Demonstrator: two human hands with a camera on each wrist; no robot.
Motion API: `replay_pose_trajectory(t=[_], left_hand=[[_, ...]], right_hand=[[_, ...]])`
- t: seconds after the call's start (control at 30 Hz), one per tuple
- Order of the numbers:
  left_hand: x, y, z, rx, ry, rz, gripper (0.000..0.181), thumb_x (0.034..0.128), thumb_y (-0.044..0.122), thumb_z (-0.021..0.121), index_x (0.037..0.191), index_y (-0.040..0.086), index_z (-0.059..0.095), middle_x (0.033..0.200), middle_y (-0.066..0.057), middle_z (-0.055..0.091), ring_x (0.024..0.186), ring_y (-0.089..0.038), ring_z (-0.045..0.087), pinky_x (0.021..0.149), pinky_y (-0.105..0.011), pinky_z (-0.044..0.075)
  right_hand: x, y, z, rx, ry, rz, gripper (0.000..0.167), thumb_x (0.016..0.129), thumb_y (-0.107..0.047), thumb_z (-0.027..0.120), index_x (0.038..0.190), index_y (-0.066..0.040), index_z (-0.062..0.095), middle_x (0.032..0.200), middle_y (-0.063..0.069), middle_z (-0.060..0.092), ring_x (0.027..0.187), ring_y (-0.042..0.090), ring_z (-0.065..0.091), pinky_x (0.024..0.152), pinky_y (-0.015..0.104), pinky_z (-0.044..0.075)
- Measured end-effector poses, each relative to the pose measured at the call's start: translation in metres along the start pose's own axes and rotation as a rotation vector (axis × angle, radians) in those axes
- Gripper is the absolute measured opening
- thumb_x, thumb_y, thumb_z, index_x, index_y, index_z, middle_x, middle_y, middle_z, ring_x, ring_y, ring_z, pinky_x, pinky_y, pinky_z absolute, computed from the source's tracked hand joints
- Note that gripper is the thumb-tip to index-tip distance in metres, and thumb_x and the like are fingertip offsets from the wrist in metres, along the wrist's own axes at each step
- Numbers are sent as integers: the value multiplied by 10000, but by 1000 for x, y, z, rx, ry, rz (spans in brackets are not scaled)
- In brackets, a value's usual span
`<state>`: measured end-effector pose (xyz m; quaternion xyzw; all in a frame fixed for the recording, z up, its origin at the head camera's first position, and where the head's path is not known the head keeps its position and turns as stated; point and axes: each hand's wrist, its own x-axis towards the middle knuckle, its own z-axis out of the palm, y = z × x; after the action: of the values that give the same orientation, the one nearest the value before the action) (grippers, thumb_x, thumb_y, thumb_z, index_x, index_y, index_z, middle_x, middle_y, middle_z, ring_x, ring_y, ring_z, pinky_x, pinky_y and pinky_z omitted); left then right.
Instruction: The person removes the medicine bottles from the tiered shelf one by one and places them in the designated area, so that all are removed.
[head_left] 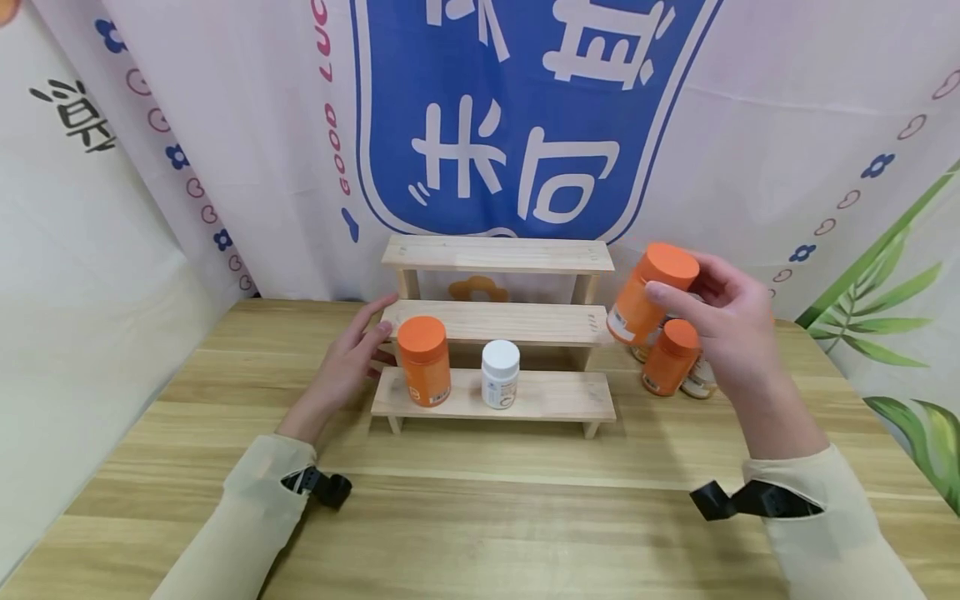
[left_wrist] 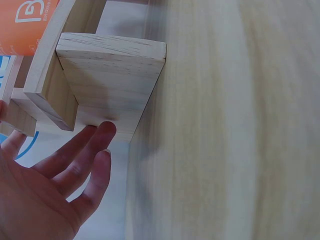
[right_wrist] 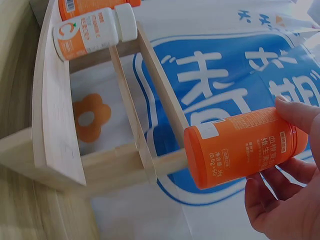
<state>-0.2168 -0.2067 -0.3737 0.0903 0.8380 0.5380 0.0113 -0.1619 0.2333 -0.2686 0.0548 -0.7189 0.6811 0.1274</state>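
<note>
My right hand point(head_left: 738, 333) holds an orange bottle point(head_left: 637, 304) off the table, tilted, beside the right end of a three-tier wooden shelf point(head_left: 495, 323). In the right wrist view, thumb and fingers lie on opposite sides of that bottle, which bears white print. Another orange bottle point(head_left: 425, 367) stands upright on the bottom tier's left part, with a white bottle point(head_left: 500, 375) labelled vitamin C to its right. My left hand point(head_left: 348, 358) is at the shelf's left end, fingers loosely extended; in the left wrist view, fingertips point(left_wrist: 106, 129) lie near or against the lower tier's support.
A smaller orange bottle point(head_left: 671, 358) and other partly hidden bottles point(head_left: 701, 379) stand on the wooden table point(head_left: 480, 517) right of the shelf, below my right hand. A printed white and blue curtain point(head_left: 517, 108) hangs close behind the shelf.
</note>
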Motion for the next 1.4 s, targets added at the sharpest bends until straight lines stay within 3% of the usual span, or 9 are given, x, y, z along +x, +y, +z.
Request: replay_pose_trajectory(t=[0.2, 0.47, 0.87, 1.17, 1.4], left_hand=[[0, 0, 1, 7, -4, 7, 546, 1141, 477, 393, 1671, 369, 313, 1423, -281, 610, 1039, -401, 722, 775, -402, 577], [1, 0, 1, 7, 2, 8, 540, 1144, 461, 392, 1670, 362, 318, 1409, -287, 620, 1008, -357, 728, 773, -409, 582], [2, 0, 2, 7, -1, 10, 538, 1145, 457, 391, 1670, 362, 319, 1402, -284, 618, 1010, -366, 725, 779, -414, 581], [4, 1, 2, 3, -3, 13, 537, 1143, 458, 396, 1667, 367, 323, 1396, -284, 622, 996, -352, 730, 774, -409, 582], [6, 2, 3, 8, -14, 21, 538, 1144, 462, 398, 1668, 369, 320, 1413, -275, 604, 1000, -355, 729, 777, -402, 581]], right_hand=[[-2, 7, -15, 79, 57, -6, 435, 915, -81, 832, 1323, -92, 682, 1192, -26, 708, 1067, 130, 645, 882, 126, 566], [-5, 8, -35, 43, 174, 25, 520, 904, -127, 855, 1386, -97, 661, 1216, -54, 670, 1097, 126, 582, 877, 87, 526], [-6, 12, -62, 104, 245, 24, 575, 901, -103, 851, 1438, -97, 644, 1263, -37, 637, 1121, 142, 543, 847, 97, 545], [-6, 19, -85, 200, 295, 37, 487, 911, -42, 823, 1375, -124, 699, 1262, -44, 672, 1113, 126, 612, 824, 124, 576], [-8, 25, -106, 162, 371, 39, 586, 900, -75, 841, 1451, -115, 644, 1335, -53, 649, 1192, 138, 573, 773, 103, 565]])
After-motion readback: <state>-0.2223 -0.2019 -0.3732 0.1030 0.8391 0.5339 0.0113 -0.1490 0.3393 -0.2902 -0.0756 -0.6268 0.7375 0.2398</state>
